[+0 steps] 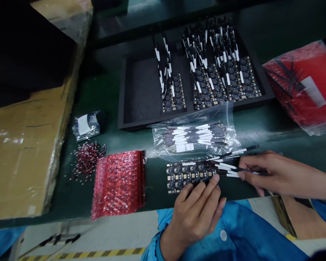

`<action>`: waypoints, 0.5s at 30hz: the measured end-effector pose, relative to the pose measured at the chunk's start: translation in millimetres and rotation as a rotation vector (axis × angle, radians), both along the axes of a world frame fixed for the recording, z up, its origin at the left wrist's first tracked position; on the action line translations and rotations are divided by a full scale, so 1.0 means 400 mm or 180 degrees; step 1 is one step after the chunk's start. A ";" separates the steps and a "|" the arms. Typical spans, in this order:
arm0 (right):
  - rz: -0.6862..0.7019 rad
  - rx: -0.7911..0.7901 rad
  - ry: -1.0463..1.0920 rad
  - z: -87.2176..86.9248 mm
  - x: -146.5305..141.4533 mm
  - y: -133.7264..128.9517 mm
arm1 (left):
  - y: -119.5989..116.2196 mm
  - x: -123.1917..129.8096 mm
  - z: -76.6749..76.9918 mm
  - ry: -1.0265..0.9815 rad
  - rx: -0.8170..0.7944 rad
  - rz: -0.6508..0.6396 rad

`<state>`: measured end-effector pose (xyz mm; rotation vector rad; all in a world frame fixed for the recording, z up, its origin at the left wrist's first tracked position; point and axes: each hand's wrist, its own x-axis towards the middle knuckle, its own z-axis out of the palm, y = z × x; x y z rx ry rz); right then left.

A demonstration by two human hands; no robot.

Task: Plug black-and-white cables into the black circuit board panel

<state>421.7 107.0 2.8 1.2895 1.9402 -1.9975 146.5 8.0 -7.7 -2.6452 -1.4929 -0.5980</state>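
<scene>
A panel of small black circuit boards (176, 177) lies near the table's front edge. My left hand (198, 210) has its bent fingers over the near right side of this panel, with the forefinger reaching furthest onto it; the undersides of the fingers are hidden. To the right, my right hand (266, 174) pinches several thin black cables with white labels (229, 167). Their left ends lie over the panel's right end; whether they are attached is too small to tell. Behind the panel, a clear plastic bag (160, 141) holds more such cables (206, 136).
A black tray (122, 98) at the back holds panels with cables (176, 94). Red bubble wrap (119, 181), a heap of small red-and-black parts (87, 159) and a silvery bag (87, 125) lie left. A red plastic-wrapped pack (309, 87) lies right; cardboard (27, 152) stands far left.
</scene>
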 end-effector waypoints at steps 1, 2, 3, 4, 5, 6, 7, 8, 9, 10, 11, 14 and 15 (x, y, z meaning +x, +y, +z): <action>-0.0013 0.0005 -0.0001 0.001 -0.001 0.000 | 0.000 0.003 0.000 0.0028 0.0029 0.0011; -0.0024 -0.0003 -0.0007 0.002 -0.002 -0.001 | -0.001 0.006 0.001 0.0051 0.0063 0.0029; -0.0031 -0.0014 -0.0018 0.002 -0.003 -0.001 | -0.001 0.009 0.002 0.0068 0.0091 0.0047; -0.0034 -0.0029 -0.0018 0.003 -0.003 -0.001 | -0.002 0.013 0.004 0.0083 0.0099 0.0062; -0.0042 -0.0034 -0.0007 0.004 -0.003 0.000 | -0.003 0.017 0.006 0.0093 0.0081 0.0080; -0.0046 -0.0046 0.0012 0.005 -0.004 0.000 | -0.004 0.021 0.010 0.0098 0.0039 0.0103; -0.0059 -0.0045 0.0030 0.006 -0.004 0.001 | -0.005 0.025 0.013 0.0098 -0.0020 0.0128; -0.0068 -0.0045 0.0059 0.008 -0.005 0.002 | -0.006 0.028 0.017 0.0095 -0.0087 0.0160; -0.0082 -0.0031 0.0075 0.010 -0.006 0.003 | -0.008 0.030 0.020 0.0088 -0.0152 0.0198; -0.0091 -0.0012 0.0073 0.012 -0.006 0.004 | -0.009 0.032 0.022 0.0075 -0.0204 0.0237; -0.0099 0.0032 0.0060 0.015 -0.006 0.004 | -0.011 0.032 0.023 0.0055 -0.0239 0.0266; -0.0093 0.0257 0.0004 0.020 -0.002 0.002 | -0.015 0.029 0.018 0.0005 -0.0271 0.0275; -0.0101 0.0339 -0.0006 0.020 0.000 0.002 | -0.016 0.027 0.014 -0.0004 -0.0250 0.0255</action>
